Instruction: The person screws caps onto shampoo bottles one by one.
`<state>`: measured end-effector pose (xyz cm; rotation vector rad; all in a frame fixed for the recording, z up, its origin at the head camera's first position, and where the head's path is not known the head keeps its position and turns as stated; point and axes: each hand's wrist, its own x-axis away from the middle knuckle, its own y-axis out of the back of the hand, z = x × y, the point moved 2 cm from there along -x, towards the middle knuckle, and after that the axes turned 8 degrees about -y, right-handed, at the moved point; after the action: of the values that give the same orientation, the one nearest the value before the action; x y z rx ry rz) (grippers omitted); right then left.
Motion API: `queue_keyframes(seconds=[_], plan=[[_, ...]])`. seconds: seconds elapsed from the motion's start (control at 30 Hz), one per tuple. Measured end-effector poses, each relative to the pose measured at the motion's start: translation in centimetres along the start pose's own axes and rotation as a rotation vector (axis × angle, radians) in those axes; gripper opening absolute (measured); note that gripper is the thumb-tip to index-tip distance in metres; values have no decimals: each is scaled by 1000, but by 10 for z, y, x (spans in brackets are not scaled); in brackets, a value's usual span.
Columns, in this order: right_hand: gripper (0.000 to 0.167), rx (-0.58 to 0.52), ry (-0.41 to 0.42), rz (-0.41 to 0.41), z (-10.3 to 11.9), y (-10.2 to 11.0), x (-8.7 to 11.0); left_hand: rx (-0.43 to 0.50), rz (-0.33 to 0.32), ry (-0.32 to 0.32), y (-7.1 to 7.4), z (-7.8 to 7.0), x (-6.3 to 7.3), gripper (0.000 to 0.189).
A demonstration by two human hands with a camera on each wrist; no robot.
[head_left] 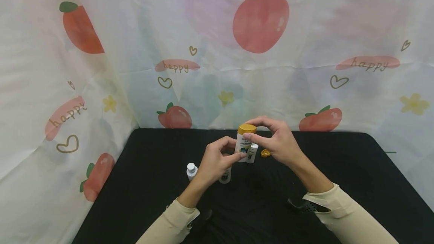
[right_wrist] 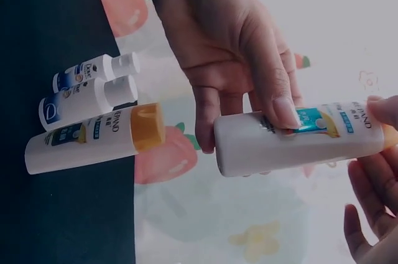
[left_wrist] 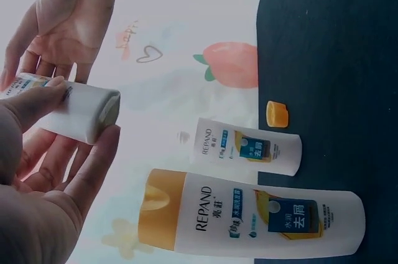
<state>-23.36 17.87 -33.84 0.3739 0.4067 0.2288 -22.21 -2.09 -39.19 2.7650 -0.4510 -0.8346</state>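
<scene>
A white shampoo bottle (head_left: 242, 144) with an orange cap (head_left: 246, 128) is held upright above the table between both hands. My left hand (head_left: 215, 159) grips its lower part, thumb across the label in the right wrist view. Up at the cap, my right hand (head_left: 283, 144) pinches with thumb and fingers. Behind the held bottle stands a smaller white bottle (left_wrist: 245, 147) with no orange cap on it. A loose orange cap (head_left: 265, 153) lies on the table beside it. Another orange-capped shampoo bottle (left_wrist: 273, 217) stands nearby, mostly hidden by my left hand in the head view.
Two small white bottles with white caps, a front one (right_wrist: 74, 101) and a back one (right_wrist: 84, 72), stand left of the shampoo bottles. All stand on a black table (head_left: 162, 150). A printed curtain (head_left: 210, 29) hangs along its back and left edges.
</scene>
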Motion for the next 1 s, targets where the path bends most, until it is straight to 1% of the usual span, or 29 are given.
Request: queue_keyframes(seconds=[0.13,0.37,0.53,0.7,0.87,1.0], plan=[[24,3,-12,-10,-1,0,1,-8,8,3,-1,-1,0,23],[28,35,-45,30,-4,-1,2,-4,42,45,2,4,1,29],[28,67,-61,31,-2,2,4,3,61,60,3,6,0,31],[25,86,-53,27,-2,4,4,10,83,82,4,8,0,30],[23,88,-42,40,-4,3,4,-5,131,121,5,7,-2,31],[23,104,-67,52,-6,3,6,-48,191,168,5,6,-4,35]])
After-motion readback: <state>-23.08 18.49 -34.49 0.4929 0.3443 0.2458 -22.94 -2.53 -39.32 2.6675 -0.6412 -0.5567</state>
